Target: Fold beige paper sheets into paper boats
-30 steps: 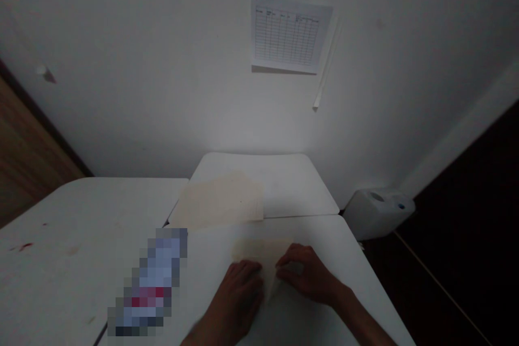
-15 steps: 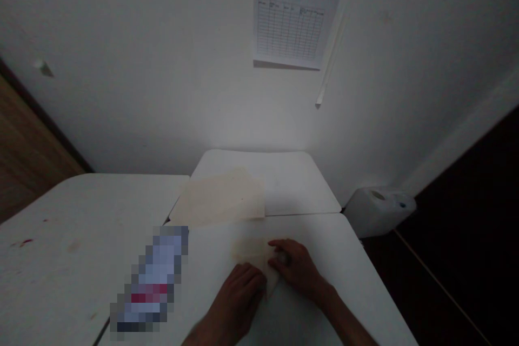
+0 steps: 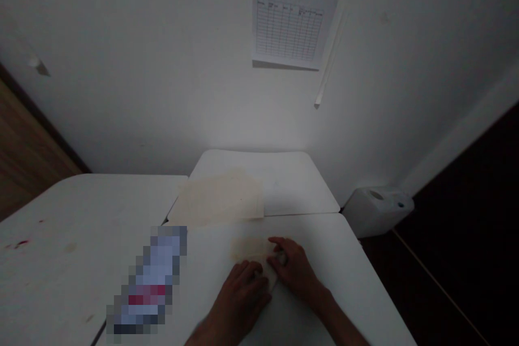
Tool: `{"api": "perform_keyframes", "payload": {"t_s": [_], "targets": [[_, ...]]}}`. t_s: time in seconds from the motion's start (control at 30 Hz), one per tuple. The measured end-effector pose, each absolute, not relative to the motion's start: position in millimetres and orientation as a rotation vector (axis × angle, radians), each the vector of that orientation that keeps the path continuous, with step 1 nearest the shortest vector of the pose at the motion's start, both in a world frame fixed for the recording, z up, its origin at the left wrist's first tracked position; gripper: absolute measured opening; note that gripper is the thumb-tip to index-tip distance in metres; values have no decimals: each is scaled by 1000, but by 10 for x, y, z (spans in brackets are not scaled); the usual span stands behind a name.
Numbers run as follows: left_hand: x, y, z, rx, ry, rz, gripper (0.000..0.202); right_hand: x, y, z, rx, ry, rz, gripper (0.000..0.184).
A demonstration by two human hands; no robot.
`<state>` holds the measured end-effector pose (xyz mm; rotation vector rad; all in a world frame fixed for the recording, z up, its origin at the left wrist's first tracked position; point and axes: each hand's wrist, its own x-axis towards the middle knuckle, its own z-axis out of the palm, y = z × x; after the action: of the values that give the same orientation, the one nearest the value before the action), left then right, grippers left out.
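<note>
Working on a small cream sheet lying flat on the near white table, just in front of a larger cream sheet and to the right of a pixelated patch. Pressing on the small sheet's near right corner with the left hand, palm down, fingers laid out flat and open. Meeting it from the right with the right hand, fingers curled over the sheet's right edge. Pinching the paper or only bearing down on it: hard to tell in such dim light. Judging by both hands closing on one corner, probably creasing or turning up a fold there, mid-step rather than finishing. Calling next, most likely, for pinning the sheet with one hand while running the other along the crease, keeping the edges lined up and the paper from sliding on the smooth top.
</note>
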<state>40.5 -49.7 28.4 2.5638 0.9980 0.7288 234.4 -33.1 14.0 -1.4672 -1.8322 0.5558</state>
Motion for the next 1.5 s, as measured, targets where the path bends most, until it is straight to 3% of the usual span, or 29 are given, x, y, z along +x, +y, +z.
{"api": "perform_keyframes", "payload": {"t_s": [0.3, 0.77, 1.0, 1.5], "targets": [[388, -484, 246, 2610, 975, 711, 24, 2303, -330, 146, -1489, -1810, 541, 41], [376, -474, 180, 2721, 976, 693, 18, 2292, -341, 216, -1498, -1890, 350, 40], [372, -472, 139, 2725, 989, 723, 16, 2429, -476, 273, -1412, -2021, 142, 13], [338, -417, 179, 2586, 945, 687, 20, 2484, -822, 409, -1307, -2402, 179, 20]]}}
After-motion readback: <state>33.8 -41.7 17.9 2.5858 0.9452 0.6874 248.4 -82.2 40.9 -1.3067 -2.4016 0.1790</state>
